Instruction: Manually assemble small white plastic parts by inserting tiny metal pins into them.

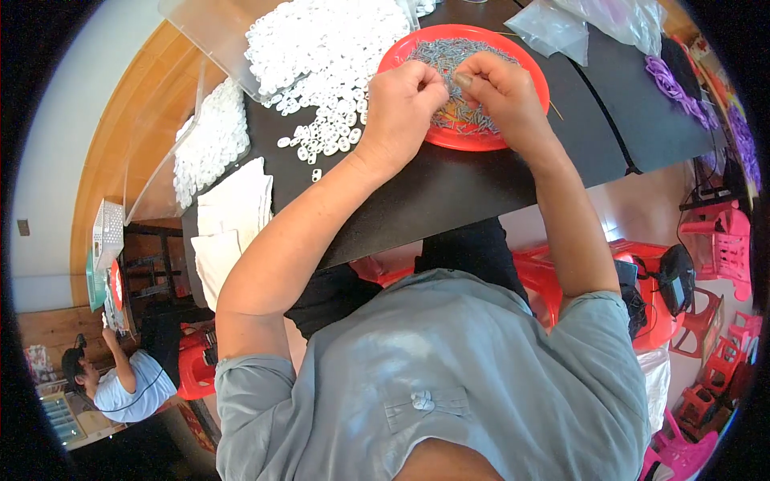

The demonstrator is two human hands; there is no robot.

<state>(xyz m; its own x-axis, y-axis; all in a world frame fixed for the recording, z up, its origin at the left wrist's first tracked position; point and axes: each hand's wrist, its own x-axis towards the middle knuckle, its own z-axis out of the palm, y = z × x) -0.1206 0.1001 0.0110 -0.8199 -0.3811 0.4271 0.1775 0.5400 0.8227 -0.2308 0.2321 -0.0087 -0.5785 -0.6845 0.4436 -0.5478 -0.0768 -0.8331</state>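
Observation:
My left hand (403, 104) is closed in a pinch above the left side of a round red tray (472, 143). Just right of it, my right hand (509, 100) is also closed, thumb against the fingers. The fingertips come close together over a heap of small grey screw-like pieces (457, 52) in the tray. Whatever either hand pinches is too small or hidden to make out. Left of the tray lie loose white oval plastic pieces (327, 132) with holes, spilling from a large white pile (325, 44).
A clear bin of white pieces (215, 132) and folded cream cloth (233, 204) lie left. Clear plastic bags (553, 32) and purple cord (678, 88) lie right on the black table (385, 220). A person in a light shirt (136, 389) sits at far left; pink stools (726, 248) stand right.

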